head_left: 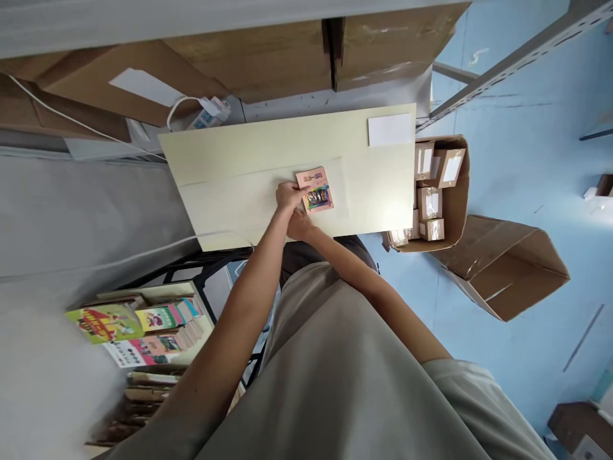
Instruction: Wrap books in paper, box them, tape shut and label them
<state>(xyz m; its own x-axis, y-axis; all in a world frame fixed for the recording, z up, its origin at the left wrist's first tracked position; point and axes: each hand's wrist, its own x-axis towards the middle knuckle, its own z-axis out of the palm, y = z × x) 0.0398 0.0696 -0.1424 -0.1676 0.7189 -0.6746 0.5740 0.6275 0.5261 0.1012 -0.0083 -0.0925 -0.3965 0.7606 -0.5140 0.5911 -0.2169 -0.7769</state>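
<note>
A small pink booklet (319, 177) with a dark, colour-edged picture on its cover is held just above or against the table. My left hand (288, 194) grips its left edge, thumb lying across the cover. Close below, my right hand (299, 225) is curled at the booklet's lower left corner, its fingers partly hidden. Beneath both hands is a pale cream table (378, 185) with a thin translucent sheet on it. A white paper slip (390, 130) lies near the table's far right corner.
Large cardboard boxes (282, 61) stand on a shelf behind the table, with a power strip (211, 113) beside them. An open carton (458, 211) of small boxes stands at right, next to another open carton (517, 255). Stacked books (108, 321) are at lower left. A white cable crosses the left side.
</note>
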